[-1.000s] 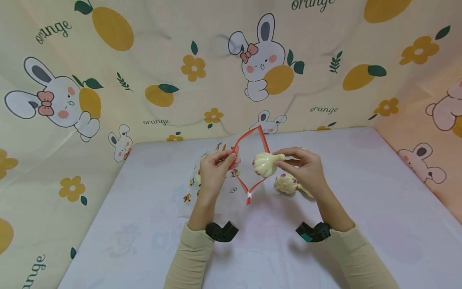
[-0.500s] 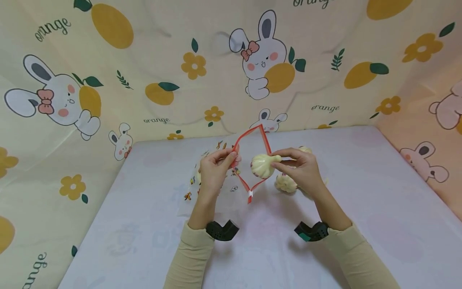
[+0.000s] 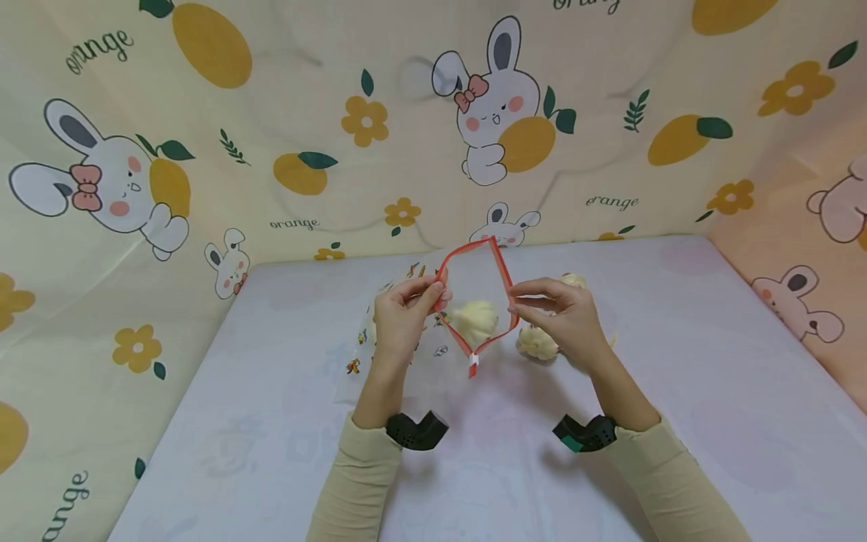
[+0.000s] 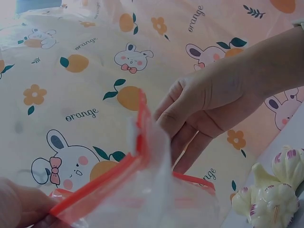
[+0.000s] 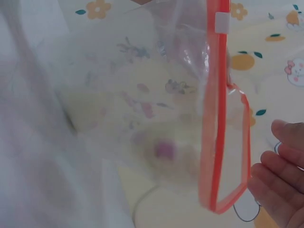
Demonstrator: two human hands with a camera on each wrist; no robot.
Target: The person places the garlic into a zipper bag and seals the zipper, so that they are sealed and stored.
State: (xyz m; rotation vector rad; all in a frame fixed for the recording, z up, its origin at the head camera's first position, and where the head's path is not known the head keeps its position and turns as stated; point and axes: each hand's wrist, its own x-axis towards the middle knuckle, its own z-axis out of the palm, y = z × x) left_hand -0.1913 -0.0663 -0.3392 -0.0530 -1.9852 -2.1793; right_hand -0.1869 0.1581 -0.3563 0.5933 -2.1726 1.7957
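My left hand (image 3: 401, 316) pinches the red zipper edge (image 3: 467, 247) of a clear plastic zip bag (image 5: 118, 66) printed with small cartoon figures. The mouth of the bag gapes wide, and its white slider (image 3: 473, 360) hangs at the bottom corner. A pale garlic bulb (image 3: 476, 321) shows through the opening, inside the bag; in the right wrist view its purple-marked garlic (image 5: 166, 156) looks blurred through the plastic. At the right side of the mouth is my right hand (image 3: 569, 309), fingers extended around the rim and holding nothing.
More garlic (image 3: 537, 342) lies on the white tabletop (image 3: 677, 376) beneath my right hand, with another bulb (image 3: 573, 280) behind it. A patterned cloth (image 3: 406, 98) with rabbits and oranges rises behind the table and along its sides.
The garlic bulb in my right hand moved left over the bag's mouth and was let go into the bag. My left hand has kept its grip on the zipper edge.
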